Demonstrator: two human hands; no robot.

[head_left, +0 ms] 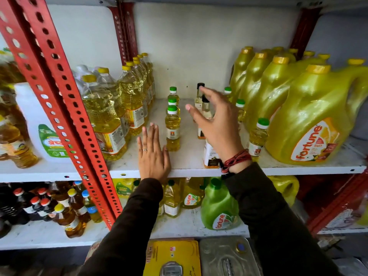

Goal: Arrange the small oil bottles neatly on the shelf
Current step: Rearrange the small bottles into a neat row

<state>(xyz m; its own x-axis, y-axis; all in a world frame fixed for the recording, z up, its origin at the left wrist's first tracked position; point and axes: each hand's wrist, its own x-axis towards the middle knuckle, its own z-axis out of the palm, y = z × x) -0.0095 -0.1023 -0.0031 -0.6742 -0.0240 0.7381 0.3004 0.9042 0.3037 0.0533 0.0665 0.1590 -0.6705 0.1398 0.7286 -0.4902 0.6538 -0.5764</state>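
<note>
Three small green-capped oil bottles stand in a front-to-back row on the white shelf (187, 170); the front one (172, 128) is nearest me. Black-capped small bottles (199, 94) stand mid-shelf, partly hidden by my right hand (217, 126), which hovers open above them with fingers spread. More green-capped small bottles (257, 136) stand along the big jugs at right. A white-labelled bottle (211, 156) sits at the shelf front under my right wrist. My left hand (152, 152) lies flat on the shelf, fingers together, just left of the front bottle.
Clear litre oil bottles (107, 120) fill the shelf's left side. Large yellow Fortune jugs (310, 124) crowd the right. A red perforated upright (65, 108) crosses the left. On the lower shelf stand a green jug (219, 208) and several bottles.
</note>
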